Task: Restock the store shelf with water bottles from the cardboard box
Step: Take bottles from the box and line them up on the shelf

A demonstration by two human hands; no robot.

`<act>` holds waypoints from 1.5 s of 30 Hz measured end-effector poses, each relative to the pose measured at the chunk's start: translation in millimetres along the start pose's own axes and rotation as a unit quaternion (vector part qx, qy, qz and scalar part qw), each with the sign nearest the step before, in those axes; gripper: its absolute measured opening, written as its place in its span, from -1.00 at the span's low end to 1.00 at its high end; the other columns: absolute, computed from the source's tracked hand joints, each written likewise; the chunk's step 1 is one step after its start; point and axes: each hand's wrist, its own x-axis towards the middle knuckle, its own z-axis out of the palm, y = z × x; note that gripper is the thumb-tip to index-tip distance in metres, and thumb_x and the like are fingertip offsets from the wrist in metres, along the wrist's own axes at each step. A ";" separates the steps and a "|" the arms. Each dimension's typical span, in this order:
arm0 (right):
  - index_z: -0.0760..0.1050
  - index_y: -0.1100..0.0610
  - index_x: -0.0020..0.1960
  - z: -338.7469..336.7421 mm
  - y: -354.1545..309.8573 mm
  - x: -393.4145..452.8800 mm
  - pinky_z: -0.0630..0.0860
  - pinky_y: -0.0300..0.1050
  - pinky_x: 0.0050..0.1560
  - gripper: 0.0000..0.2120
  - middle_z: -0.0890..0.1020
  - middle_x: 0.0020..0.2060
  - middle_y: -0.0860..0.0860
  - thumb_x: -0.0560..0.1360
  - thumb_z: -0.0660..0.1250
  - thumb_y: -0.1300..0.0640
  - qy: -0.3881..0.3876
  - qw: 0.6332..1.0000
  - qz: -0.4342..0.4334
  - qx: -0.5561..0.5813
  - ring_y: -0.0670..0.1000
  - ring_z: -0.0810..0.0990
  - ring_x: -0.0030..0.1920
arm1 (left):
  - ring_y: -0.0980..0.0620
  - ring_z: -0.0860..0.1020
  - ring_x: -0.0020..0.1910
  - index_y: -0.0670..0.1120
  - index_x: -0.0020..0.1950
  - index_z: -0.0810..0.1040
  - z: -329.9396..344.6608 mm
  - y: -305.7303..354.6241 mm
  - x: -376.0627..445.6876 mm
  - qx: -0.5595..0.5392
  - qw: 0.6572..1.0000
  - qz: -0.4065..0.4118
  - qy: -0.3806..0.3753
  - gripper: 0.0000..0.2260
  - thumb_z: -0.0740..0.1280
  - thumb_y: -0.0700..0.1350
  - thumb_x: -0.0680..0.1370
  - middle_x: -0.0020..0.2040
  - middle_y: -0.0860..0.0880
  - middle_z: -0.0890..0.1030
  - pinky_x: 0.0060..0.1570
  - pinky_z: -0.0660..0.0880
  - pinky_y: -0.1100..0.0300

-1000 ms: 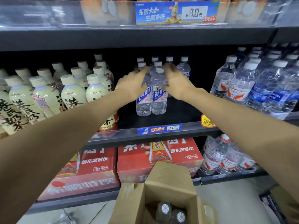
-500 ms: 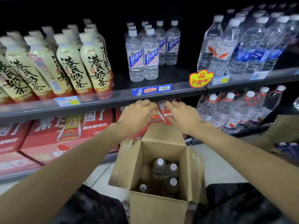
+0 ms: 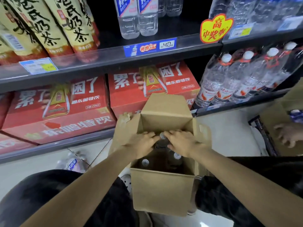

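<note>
An open cardboard box [image 3: 164, 192] stands on the floor between my knees, with several clear water bottles upright inside. White caps show at the near left [image 3: 145, 162] and near right [image 3: 177, 155]. My left hand [image 3: 141, 144] and my right hand [image 3: 186, 143] are both down in the box, fingers stretched out on either side of a far bottle's cap [image 3: 162, 135]. No bottle is lifted. On the shelf [image 3: 105, 60] above, blue-labelled water bottles [image 3: 138, 18] stand in a short row behind the price tag.
Milk tea bottles [image 3: 49, 30] fill the shelf's left part. Red drink cartons [image 3: 62, 108] sit on the lower shelf, large water bottles [image 3: 229, 79] to their right. Another person's hand [image 3: 288, 135] rests on a second box [image 3: 277, 118] at the right. A loose bottle [image 3: 72, 163] lies on the floor.
Both hands left the shelved bottles, came down past the shelf edge and went into the box. My view tilted down from the shelf to the box.
</note>
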 end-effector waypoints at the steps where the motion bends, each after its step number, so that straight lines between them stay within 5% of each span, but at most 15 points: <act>1: 0.28 0.07 0.36 8.0 -1.2 1.8 0.53 0.09 0.08 -0.54 0.51 0.22 0.07 0.53 0.27 -0.03 -0.029 1.000 0.002 -0.002 0.19 0.52 0.22 | -0.09 0.43 0.32 0.03 0.46 0.27 4.4 0.3 2.4 0.026 0.999 0.017 -0.030 -0.55 0.25 -0.05 0.58 0.35 -0.02 0.40 0.18 0.45 0.01; 8: 0.17 0.02 0.51 40.9 -10.7 3.8 0.41 0.13 0.23 -0.40 0.31 0.42 0.09 0.54 0.32 0.05 -0.172 0.984 0.000 -0.049 0.25 0.34 0.39 | -0.12 0.48 0.32 0.06 0.38 0.40 22.9 8.6 23.9 0.075 0.972 0.052 -0.216 -0.58 0.36 -0.05 0.54 0.35 -0.05 0.49 0.13 0.45 0.00; 13: 0.19 0.05 0.51 49.2 -17.0 5.2 0.29 0.15 0.36 -0.54 0.28 0.46 0.16 0.63 0.11 0.20 -0.190 0.969 -0.016 -0.155 0.24 0.27 0.44 | -0.21 0.50 0.28 0.00 0.35 0.45 38.9 13.5 27.6 0.079 0.963 0.091 -0.242 -0.69 0.22 -0.16 0.61 0.31 -0.12 0.50 0.15 0.45 -0.05; 20: 0.38 0.14 0.42 54.2 -17.0 12.9 0.44 0.06 0.26 -0.63 0.29 0.42 0.19 0.63 0.12 0.24 -0.196 0.975 0.012 -0.103 0.23 0.43 0.35 | -0.24 0.40 0.33 -0.01 0.41 0.40 47.3 12.0 31.8 0.016 0.955 0.084 -0.285 -0.65 0.17 -0.19 0.63 0.39 -0.13 0.35 0.17 0.40 -0.02; 30: 0.26 0.17 0.48 38.4 -21.4 -1.2 0.42 0.09 0.27 -0.51 0.25 0.44 0.19 0.57 0.20 0.33 -0.195 0.979 0.044 -0.050 0.27 0.42 0.35 | -0.22 0.34 0.38 -0.06 0.35 0.41 41.1 18.5 22.6 -0.025 0.964 0.007 -0.265 -0.69 0.15 -0.05 0.62 0.40 -0.16 0.34 0.28 0.29 0.05; 36: 0.35 0.18 0.38 1.4 -17.2 -16.5 0.43 0.06 0.24 -0.61 0.35 0.35 0.17 0.56 0.22 0.29 -0.137 0.989 0.049 -0.026 0.22 0.42 0.32 | -0.29 0.25 0.43 -0.17 0.42 0.34 -5.6 13.2 3.3 -0.067 0.978 -0.006 -0.197 -0.64 0.12 -0.25 0.61 0.50 -0.20 0.20 0.39 0.23 -0.17; 40: 0.40 0.17 0.33 -30.9 -12.4 -16.8 0.46 0.04 0.20 -0.63 0.45 0.27 0.17 0.53 0.27 0.24 -0.110 0.993 0.036 -0.031 0.22 0.50 0.25 | -0.19 0.46 0.24 -0.11 0.29 0.38 -43.0 1.8 -1.2 -0.081 0.986 -0.014 -0.147 -0.65 0.30 -0.28 0.52 0.35 -0.14 0.35 0.17 0.42 -0.01; 45: 0.42 0.14 0.30 -79.3 -12.2 -17.7 0.47 0.02 0.11 -0.67 0.53 0.22 0.16 0.54 0.26 0.16 -0.099 0.992 -0.011 -0.074 0.21 0.52 0.23 | -0.10 0.46 0.23 -0.08 0.24 0.43 -91.5 -18.0 -5.5 -0.083 0.993 0.002 -0.081 -0.66 0.37 -0.22 0.49 0.25 -0.05 0.40 0.12 0.45 0.02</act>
